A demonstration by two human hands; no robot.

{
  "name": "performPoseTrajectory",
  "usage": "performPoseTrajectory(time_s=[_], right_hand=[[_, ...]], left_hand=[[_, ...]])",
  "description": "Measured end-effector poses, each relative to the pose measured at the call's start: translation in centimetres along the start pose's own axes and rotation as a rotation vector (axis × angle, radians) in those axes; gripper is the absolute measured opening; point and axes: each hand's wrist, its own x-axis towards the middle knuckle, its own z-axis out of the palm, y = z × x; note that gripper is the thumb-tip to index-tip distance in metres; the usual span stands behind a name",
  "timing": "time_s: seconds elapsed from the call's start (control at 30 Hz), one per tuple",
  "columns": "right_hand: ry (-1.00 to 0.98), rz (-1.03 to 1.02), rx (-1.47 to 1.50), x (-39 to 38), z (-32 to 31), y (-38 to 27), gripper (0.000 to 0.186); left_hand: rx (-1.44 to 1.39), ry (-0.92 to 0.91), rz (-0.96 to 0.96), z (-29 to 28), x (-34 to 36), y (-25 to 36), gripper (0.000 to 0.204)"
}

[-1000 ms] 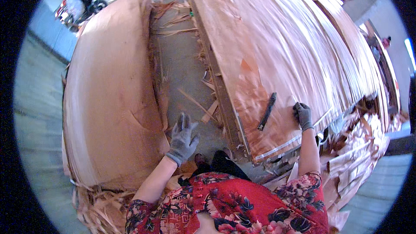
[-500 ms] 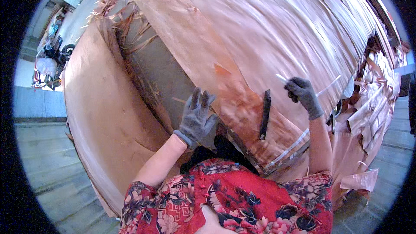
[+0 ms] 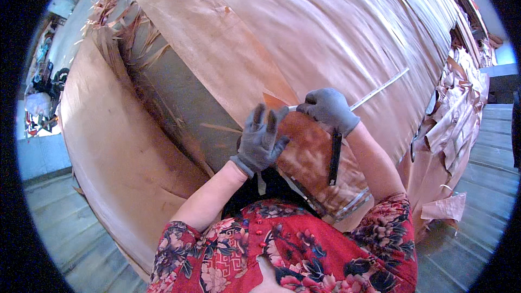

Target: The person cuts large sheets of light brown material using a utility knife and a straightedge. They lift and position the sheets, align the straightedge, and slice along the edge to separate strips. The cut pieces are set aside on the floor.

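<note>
Both my hands wear grey gloves. My right hand [image 3: 327, 109] is closed on a narrow white strip [image 3: 380, 89], which looks like tape. One short end pokes out on its left; a longer length runs up and right across the wood veneer sheet [image 3: 347, 38]. Beside that short end is my left hand [image 3: 260, 138], fingers raised and apart; whether a fingertip touches the strip I cannot tell. Beneath the right wrist, a long narrow black tool [image 3: 335, 160] lies on a darker reddish-brown veneer piece [image 3: 306, 144]. A small orange patch [image 3: 275, 101] shows above the left fingertips.
Another curved stack of veneer [image 3: 119, 125] stands on the left, past a grey gap [image 3: 190, 95] with a splinter across it. Frayed veneer shreds [image 3: 108, 8] lie at the far left. Torn veneer scraps [image 3: 461, 103] hang at the right edge. Grey plank-like flooring [image 3: 488, 179] surrounds it.
My right hand has moved left and toward me with the white strip, close to my left hand. The left hand has shifted slightly right, and the whole view has turned a little.
</note>
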Motion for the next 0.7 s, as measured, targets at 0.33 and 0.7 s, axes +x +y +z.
performPoseTrajectory(time_s=[0.33, 0.7], right_hand=[[0.054, 0.099, -0.025, 0.1, 0.5, -0.4, 0.031], [0.034, 0.112, 0.030, 0.5, 0.7, 0.1, 0.030]], left_hand=[[-0.040, -0.001, 0.083, 3.3, 0.7, -1.1, 0.083], [-0.020, -0.021, 0.116, 2.7, 1.5, -1.1, 0.084]])
